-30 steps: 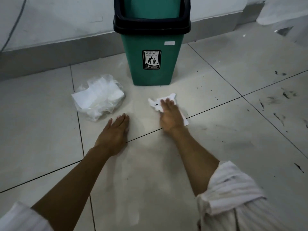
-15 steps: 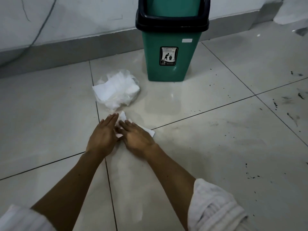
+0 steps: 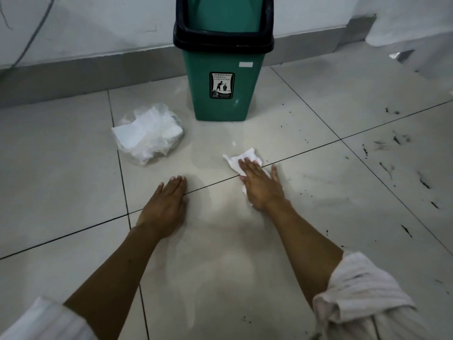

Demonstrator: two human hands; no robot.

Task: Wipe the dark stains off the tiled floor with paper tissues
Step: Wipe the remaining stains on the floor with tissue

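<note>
My right hand (image 3: 261,185) lies flat with straight fingers on a crumpled white paper tissue (image 3: 241,158), pressing it onto the pale tiled floor (image 3: 61,180) just in front of the bin. My left hand (image 3: 165,206) rests flat on the tile to the left, holding nothing. Dark stains (image 3: 422,180) are scattered over the tiles to the right, with smaller specks (image 3: 246,319) near my right sleeve.
A green waste bin (image 3: 226,77) with a black rim stands against the grey skirting. A clear plastic pack of white tissues (image 3: 148,134) lies left of it. A wall runs along the back.
My right hand slid the tissue from beside my left hand out to the right, toward the bin's front. My left hand stayed flat on the floor.
</note>
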